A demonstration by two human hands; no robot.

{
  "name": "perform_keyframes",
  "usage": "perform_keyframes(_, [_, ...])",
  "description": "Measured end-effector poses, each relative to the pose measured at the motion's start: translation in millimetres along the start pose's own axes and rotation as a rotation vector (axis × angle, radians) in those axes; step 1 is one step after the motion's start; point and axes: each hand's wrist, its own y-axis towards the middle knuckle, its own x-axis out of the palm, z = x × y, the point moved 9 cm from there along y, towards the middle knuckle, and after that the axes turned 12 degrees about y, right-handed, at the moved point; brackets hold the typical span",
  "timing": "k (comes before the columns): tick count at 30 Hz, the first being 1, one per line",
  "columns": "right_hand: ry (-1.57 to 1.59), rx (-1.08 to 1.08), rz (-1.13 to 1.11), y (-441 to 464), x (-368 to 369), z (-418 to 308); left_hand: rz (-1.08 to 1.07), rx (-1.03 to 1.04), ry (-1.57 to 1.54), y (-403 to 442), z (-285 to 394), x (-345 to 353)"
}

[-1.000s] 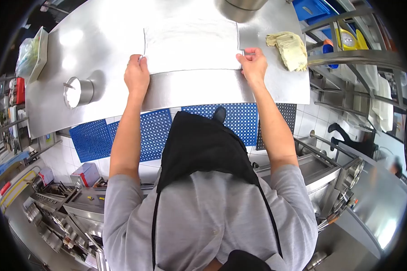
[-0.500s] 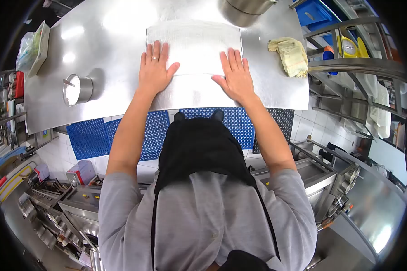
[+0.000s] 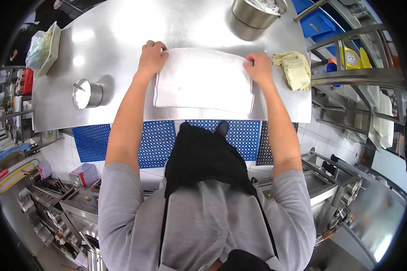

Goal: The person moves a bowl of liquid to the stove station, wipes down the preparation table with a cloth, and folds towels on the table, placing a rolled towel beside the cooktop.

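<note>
A white cloth towel (image 3: 203, 81) with dark stripes along its short sides lies spread on the steel table, close to the front edge. My left hand (image 3: 153, 56) pinches the towel's far left corner, fingers curled and thumb pressed in. At the far right corner, my right hand (image 3: 259, 67) grips the cloth the same way. Just right of that hand rests a crumpled pale yellow cloth (image 3: 292, 71).
A small metal pot (image 3: 94, 94) with white contents and a utensil stands at left on the steel table (image 3: 117, 67). Behind it is a white tray (image 3: 49, 54) with a plastic bag. A large steel pot (image 3: 257, 18) holding white cloth stands at the back right. Metal shelving (image 3: 362, 77) borders the right.
Both hands went from lying flat on the towel to gripping its far corners. The towel now lies nearer to me, with its near edge close to the table's edge. The view shifted slightly.
</note>
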Motion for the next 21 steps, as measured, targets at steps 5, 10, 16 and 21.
perform_keyframes(5, [0.141,0.174,0.049,11,-16,29,-0.147,0.111,-0.301,29,-9,8])
perform_keyframes(10, [0.092,-0.282,0.251,-63,-50,-34,0.209,0.172,-0.357,-45,6,-31])
perform_keyframes(16, [0.063,-0.495,0.103,-172,-26,-79,0.237,0.45,-0.271,-174,43,-49])
perform_keyframes(21, [0.113,-0.423,0.093,-175,-7,-46,0.308,0.408,-0.287,-174,36,-36])
